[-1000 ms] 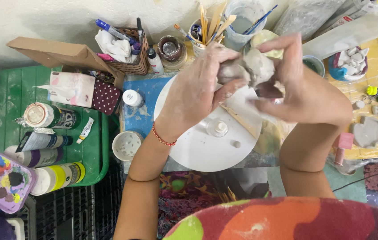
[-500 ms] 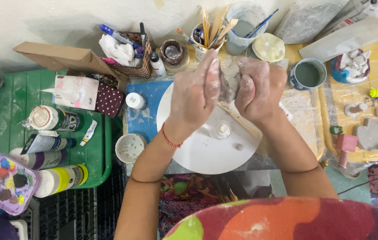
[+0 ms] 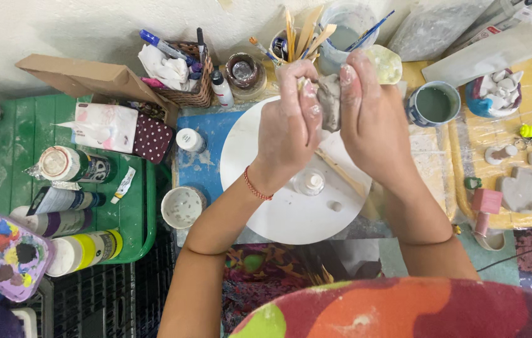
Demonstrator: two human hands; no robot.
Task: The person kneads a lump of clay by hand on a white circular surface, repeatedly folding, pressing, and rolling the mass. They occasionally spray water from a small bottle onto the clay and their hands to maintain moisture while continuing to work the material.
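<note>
Grey clay lump (image 3: 329, 100) sits pressed between left hand (image 3: 288, 125) and right hand (image 3: 372, 119); even palm pressure probably keeps it from cracking.

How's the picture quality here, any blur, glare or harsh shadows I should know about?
Head view: even, soft light with no glare; faint shadows on the white disc; the left hand, right hand and clay look slightly motion-soft; the table edges bow a little from the wide lens.
</note>
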